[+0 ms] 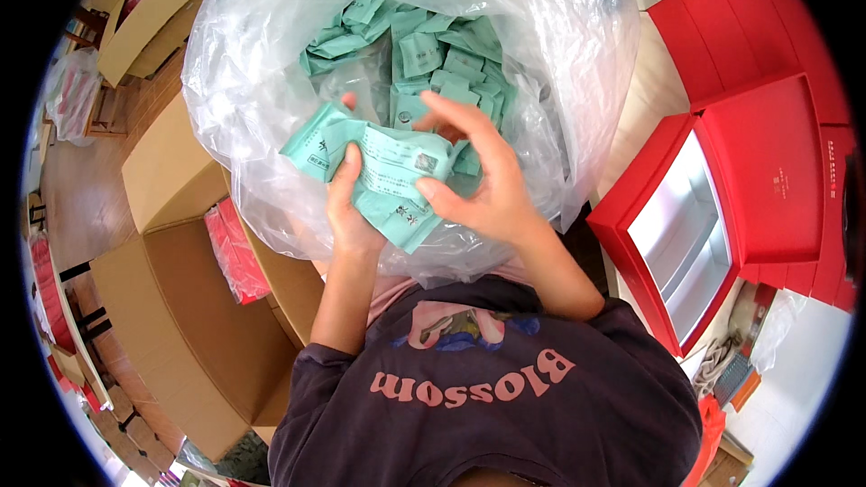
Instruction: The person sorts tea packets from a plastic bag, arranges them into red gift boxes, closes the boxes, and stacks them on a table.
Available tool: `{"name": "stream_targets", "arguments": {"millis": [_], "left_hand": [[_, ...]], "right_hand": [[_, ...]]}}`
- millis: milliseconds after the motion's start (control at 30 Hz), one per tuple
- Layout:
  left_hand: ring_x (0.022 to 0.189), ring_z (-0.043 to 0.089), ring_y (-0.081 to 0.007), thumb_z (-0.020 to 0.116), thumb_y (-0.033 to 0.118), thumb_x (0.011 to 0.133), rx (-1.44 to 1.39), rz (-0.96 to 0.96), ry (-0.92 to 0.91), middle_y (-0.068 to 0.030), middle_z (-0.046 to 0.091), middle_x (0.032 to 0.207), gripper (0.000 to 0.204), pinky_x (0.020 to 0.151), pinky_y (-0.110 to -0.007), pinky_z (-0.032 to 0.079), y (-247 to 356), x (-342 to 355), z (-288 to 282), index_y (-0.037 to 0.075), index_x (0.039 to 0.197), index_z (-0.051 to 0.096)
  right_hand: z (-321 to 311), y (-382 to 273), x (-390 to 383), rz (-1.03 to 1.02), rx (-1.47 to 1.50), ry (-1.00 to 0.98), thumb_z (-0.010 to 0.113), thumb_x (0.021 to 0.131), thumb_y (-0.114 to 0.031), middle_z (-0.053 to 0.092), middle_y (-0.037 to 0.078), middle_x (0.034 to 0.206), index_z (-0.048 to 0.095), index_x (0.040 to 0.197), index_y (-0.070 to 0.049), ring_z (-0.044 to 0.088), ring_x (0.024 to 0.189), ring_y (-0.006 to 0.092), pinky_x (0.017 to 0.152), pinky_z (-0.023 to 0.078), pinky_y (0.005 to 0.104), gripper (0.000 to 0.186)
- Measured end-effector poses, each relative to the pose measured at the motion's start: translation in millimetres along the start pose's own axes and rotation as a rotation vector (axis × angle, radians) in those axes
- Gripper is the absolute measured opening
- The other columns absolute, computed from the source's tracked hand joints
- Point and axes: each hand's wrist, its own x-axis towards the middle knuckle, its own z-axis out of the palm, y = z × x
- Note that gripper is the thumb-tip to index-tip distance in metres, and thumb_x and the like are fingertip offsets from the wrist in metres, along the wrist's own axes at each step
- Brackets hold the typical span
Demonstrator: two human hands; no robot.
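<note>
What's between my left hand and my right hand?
In the head view, green packets lie between your left hand and right hand.

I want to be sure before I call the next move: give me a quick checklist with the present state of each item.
1. Left grip closed on the held green packets, thumb on top: ok.
2. Right grip secure: cannot tell; its thumb is at the packets' right end, but the hold itself is partly hidden.
3. Exact number of packets in hand: cannot tell; they overlap.
4. Clear plastic bag open, with more green packets visible inside: ok.
5. Red box at the right open, lid swung back and white interior showing: ok.
</note>
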Motion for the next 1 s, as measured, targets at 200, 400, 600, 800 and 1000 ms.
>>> {"name": "stream_targets", "arguments": {"millis": [200, 400, 600, 800, 1000], "left_hand": [[0.104, 0.059, -0.0269, 0.049, 0.030, 0.091, -0.112, -0.067, -0.061, -0.0176, 0.054, 0.120, 0.062, 0.090, -0.043, 0.049, 2, 4, 9, 0.013, 0.145, 0.024], [0.098, 0.061, -0.0217, 0.048, 0.029, 0.093, -0.344, -0.032, -0.328, -0.0123, 0.056, 0.113, 0.060, 0.087, -0.038, 0.051, -14, 17, -34, 0.012, 0.145, 0.025], [0.098, 0.060, -0.0207, 0.055, 0.027, 0.091, -0.013, 0.015, 0.006, -0.0085, 0.056, 0.110, 0.062, 0.084, -0.035, 0.051, -3, 10, -7, 0.012, 0.144, 0.028], [0.099, 0.057, -0.0195, 0.059, 0.038, 0.090, 0.098, -0.108, 0.227, -0.0093, 0.055, 0.110, 0.055, 0.086, -0.036, 0.049, -10, 12, -9, 0.002, 0.128, 0.041], [0.104, 0.056, -0.0217, 0.059, 0.047, 0.089, 0.117, -0.058, 0.345, -0.0121, 0.057, 0.113, 0.056, 0.090, -0.036, 0.048, -20, 5, 15, 0.002, 0.120, 0.048]], "right_hand": [[-2, -8, 3, -0.140, -0.083, -0.118, 0.074, 0.069, -0.007, 0.057, 0.016, 0.123, 0.064, 0.112, 0.000, 0.059, 0.098, 0.0272, 0.081, 0.048, 0.0358, 0.045], [-1, -6, -13, -0.352, -0.298, -0.039, 0.076, 0.068, -0.006, 0.059, 0.016, 0.122, 0.066, 0.105, -0.001, 0.060, 0.095, 0.0263, 0.076, 0.048, 0.0342, 0.039], [9, -16, -15, 0.191, 0.112, 0.186, 0.077, 0.074, -0.010, 0.063, 0.010, 0.108, 0.060, 0.108, -0.001, 0.060, 0.095, 0.0203, 0.083, 0.046, 0.0314, 0.039], [13, -13, -12, 0.408, 0.114, 0.318, 0.071, 0.077, -0.003, 0.065, 0.008, 0.104, 0.058, 0.114, -0.003, 0.060, 0.100, 0.0171, 0.088, 0.046, 0.0322, 0.039], [18, 4, -15, -0.141, -0.620, 0.112, 0.064, 0.066, -0.005, 0.059, 0.007, 0.124, 0.064, 0.111, -0.009, 0.056, 0.112, 0.0282, 0.089, 0.043, 0.0400, 0.045]]}}
